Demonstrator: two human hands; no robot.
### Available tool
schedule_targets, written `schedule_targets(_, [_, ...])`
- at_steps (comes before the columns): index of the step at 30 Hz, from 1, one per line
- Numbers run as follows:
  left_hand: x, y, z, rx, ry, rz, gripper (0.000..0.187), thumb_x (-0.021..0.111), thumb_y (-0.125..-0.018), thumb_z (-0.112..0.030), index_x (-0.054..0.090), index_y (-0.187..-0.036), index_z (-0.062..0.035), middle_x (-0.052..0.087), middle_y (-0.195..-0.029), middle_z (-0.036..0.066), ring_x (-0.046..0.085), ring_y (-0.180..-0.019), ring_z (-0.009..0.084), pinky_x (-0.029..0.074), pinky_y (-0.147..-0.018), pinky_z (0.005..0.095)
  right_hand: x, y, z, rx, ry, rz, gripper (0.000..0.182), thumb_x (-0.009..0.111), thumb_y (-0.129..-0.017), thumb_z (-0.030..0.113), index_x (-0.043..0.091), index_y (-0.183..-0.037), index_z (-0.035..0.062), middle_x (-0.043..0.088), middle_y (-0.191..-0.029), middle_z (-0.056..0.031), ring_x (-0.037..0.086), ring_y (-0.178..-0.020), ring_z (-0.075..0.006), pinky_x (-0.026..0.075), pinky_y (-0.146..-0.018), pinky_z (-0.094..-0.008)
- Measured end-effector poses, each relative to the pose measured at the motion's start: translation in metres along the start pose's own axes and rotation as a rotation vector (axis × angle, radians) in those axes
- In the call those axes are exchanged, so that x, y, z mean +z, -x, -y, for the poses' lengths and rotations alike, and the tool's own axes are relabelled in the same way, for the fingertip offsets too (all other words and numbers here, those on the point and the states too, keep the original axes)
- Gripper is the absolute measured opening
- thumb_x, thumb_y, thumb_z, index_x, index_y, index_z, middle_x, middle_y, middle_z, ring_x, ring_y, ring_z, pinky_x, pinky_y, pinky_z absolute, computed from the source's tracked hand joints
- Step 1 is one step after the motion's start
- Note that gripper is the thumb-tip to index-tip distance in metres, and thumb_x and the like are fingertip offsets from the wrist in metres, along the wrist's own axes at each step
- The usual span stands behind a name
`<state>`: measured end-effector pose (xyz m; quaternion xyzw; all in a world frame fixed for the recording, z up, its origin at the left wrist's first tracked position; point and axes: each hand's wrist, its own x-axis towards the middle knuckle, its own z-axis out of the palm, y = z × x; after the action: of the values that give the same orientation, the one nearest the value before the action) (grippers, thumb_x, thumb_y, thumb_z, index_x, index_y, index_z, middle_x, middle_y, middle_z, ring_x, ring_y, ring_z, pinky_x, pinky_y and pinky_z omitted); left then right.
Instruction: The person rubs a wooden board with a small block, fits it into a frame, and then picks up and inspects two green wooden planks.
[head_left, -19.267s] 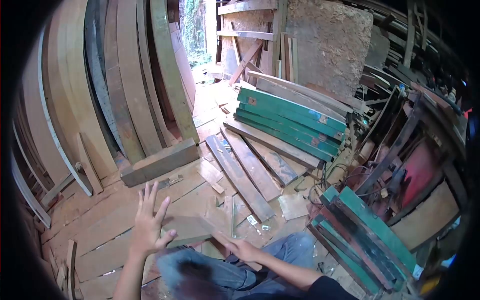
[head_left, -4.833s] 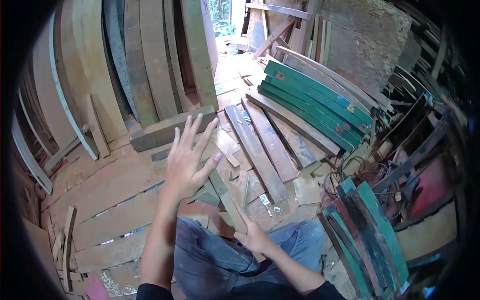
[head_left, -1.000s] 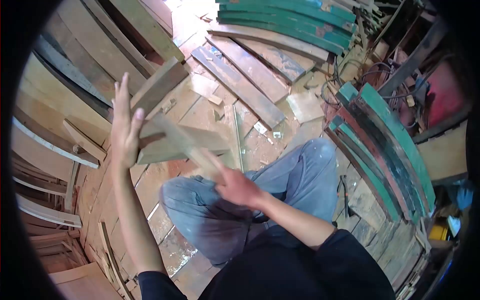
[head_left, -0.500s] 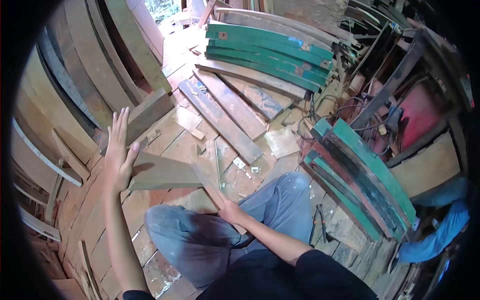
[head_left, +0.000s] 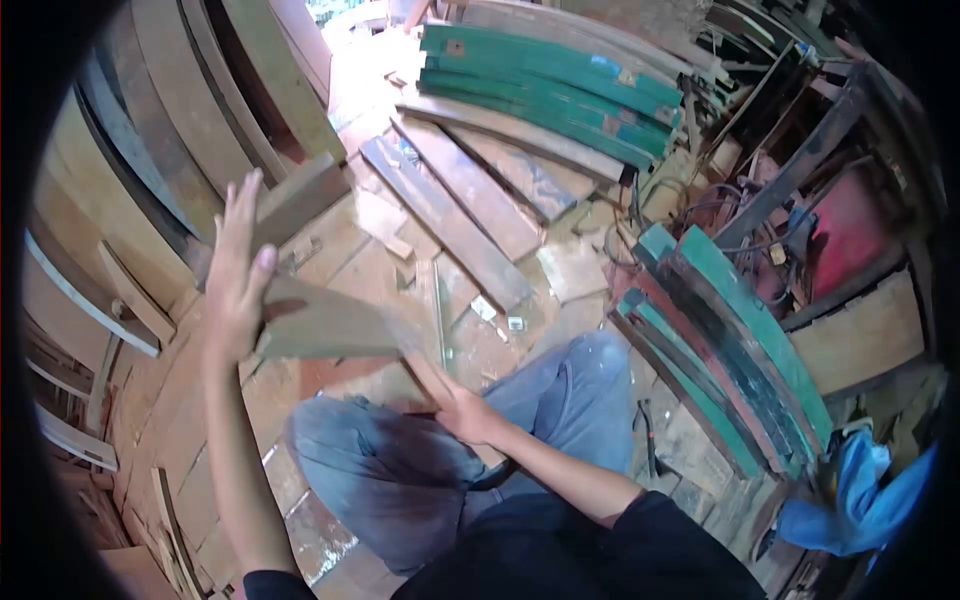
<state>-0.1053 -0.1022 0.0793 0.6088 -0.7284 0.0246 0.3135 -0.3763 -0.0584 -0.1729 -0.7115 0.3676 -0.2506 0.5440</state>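
My left hand (head_left: 235,280) is raised with fingers stretched upward, its palm side at the left end of a flat, brownish wooden piece (head_left: 335,325). At that piece's right end runs a narrow wooden strip (head_left: 424,372), slanting down toward my lap. My right hand (head_left: 468,415) is closed around the strip, whose lower end shows below the fingers. The two wooden parts meet at an angle; I cannot tell whether they are joined. Both lie over my crossed legs (head_left: 370,470) and the floor just ahead.
Long planks (head_left: 445,225) lie on the dusty floor ahead. Behind them are stacked green boards (head_left: 540,75), with another green stack (head_left: 735,340) at right. Tall boards (head_left: 175,110) lean at left. Pliers (head_left: 648,440) lie right of my knee; blue cloth (head_left: 855,495) shows at lower right.
The view has shifted slightly. My hands keep nearly the same pose on the wood, with a little motion blur at the left hand. The blue cloth at lower right has changed shape.
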Motion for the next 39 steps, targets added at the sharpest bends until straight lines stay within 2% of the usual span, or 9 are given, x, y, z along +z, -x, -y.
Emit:
schedule_targets(4, [0.01,-0.011,-0.01,0.01,0.018,-0.014,0.073,0.039,-0.1,-0.053,0.031,-0.159,-0.0117,0.032,-0.164,0.011,0.017,-0.156,0.0337,0.009,-0.126,0.0518,-0.006,0.012,0.111,-0.05,-0.116,0.006,0.093,0.058,-0.083,-0.002,0.014,-0.163,0.0168,0.053,-0.143,-0.0293,0.056,-0.126,-0.045,0.046,-0.105,-0.0414])
schedule_targets(11, [0.009,-0.014,-0.009,0.021,-0.009,-0.011,0.073,0.041,-0.099,-0.052,0.031,-0.159,-0.0123,0.034,-0.164,0.013,0.019,-0.155,0.0346,0.009,-0.126,0.0525,0.014,0.001,-0.038,0.245,0.111,-0.068,0.098,0.063,-0.083,0.004,0.011,-0.163,0.0236,0.07,-0.103,-0.0297,0.069,-0.092,-0.0466,0.055,-0.083,-0.0483])
schedule_targets(18, [0.016,-0.027,-0.018,0.063,-0.008,-0.003,0.073,0.042,-0.098,-0.053,0.032,-0.16,-0.0146,0.034,-0.163,0.014,0.021,-0.154,0.0362,0.01,-0.126,0.0544,0.006,-0.002,0.065,-0.181,-0.027,-0.156,0.098,0.06,-0.082,0.001,0.012,-0.164,0.0229,0.065,-0.121,-0.0292,0.067,-0.105,-0.0456,0.053,-0.09,-0.0463])
schedule_targets(22, [0.007,-0.022,-0.026,0.035,-0.114,0.102,0.076,0.039,-0.098,-0.053,0.029,-0.16,-0.0101,0.029,-0.166,0.012,0.016,-0.156,0.0327,0.006,-0.126,0.0526,-0.001,-0.006,-0.056,0.224,-0.011,0.042,0.094,0.059,-0.084,0.002,0.015,-0.164,0.0224,0.059,-0.137,-0.0266,0.064,-0.117,-0.0383,0.049,-0.099,-0.0406])
schedule_targets(26, [0.009,-0.024,-0.025,0.053,-0.108,0.078,0.073,0.04,-0.099,-0.049,0.03,-0.16,-0.0104,0.03,-0.165,0.012,0.016,-0.156,0.0328,0.007,-0.126,0.0532,-0.003,0.0,0.018,0.003,-0.112,-0.02,0.095,0.06,-0.084,0.002,0.012,-0.164,0.0194,0.06,-0.133,-0.0317,0.068,-0.103,-0.0413,0.053,-0.089,-0.04])
schedule_targets(31, [0.004,-0.019,-0.024,0.042,-0.153,0.111,0.075,0.04,-0.099,-0.053,0.029,-0.16,-0.0108,0.029,-0.166,0.012,0.015,-0.156,0.0326,0.006,-0.126,0.0527,0.007,0.008,0.033,-0.068,-0.194,-0.021,0.092,0.058,-0.082,0.001,0.018,-0.163,0.0164,0.051,-0.146,-0.0286,0.056,-0.13,-0.0401,0.044,-0.106,-0.0377])
schedule_targets(34, [-0.005,-0.009,-0.01,-0.001,-0.153,0.131,0.076,0.041,-0.099,-0.054,0.029,-0.16,-0.0111,0.028,-0.166,0.012,0.013,-0.157,0.0326,0.005,-0.126,0.0535,0.015,0.005,-0.053,0.353,0.041,-0.007,0.092,0.06,-0.082,0.003,0.018,-0.163,0.0163,0.06,-0.133,-0.0286,0.063,-0.118,-0.04,0.049,-0.098,-0.0408])
schedule_targets(36, [-0.007,-0.01,0.001,0.022,-0.122,0.088,0.073,0.046,-0.097,-0.05,0.034,-0.159,-0.0124,0.03,-0.164,0.017,0.018,-0.155,0.0364,0.012,-0.125,0.0538,0.015,-0.006,-0.036,-0.145,0.063,-0.112,0.093,0.06,-0.082,0.003,0.017,-0.163,0.0171,0.06,-0.132,-0.0298,0.061,-0.121,-0.0424,0.049,-0.1,-0.0417])
schedule_targets(39, [-0.009,-0.001,0.009,-0.011,-0.078,0.101,0.081,0.039,-0.097,-0.058,0.031,-0.159,-0.0066,0.029,-0.165,0.014,0.012,-0.157,0.0335,0.002,-0.125,0.0517,0.005,-0.004,0.061,-0.043,-0.139,0.044,0.093,0.059,-0.083,0.002,0.016,-0.163,0.0189,0.059,-0.132,-0.0314,0.06,-0.121,-0.0456,0.048,-0.1,-0.0445])
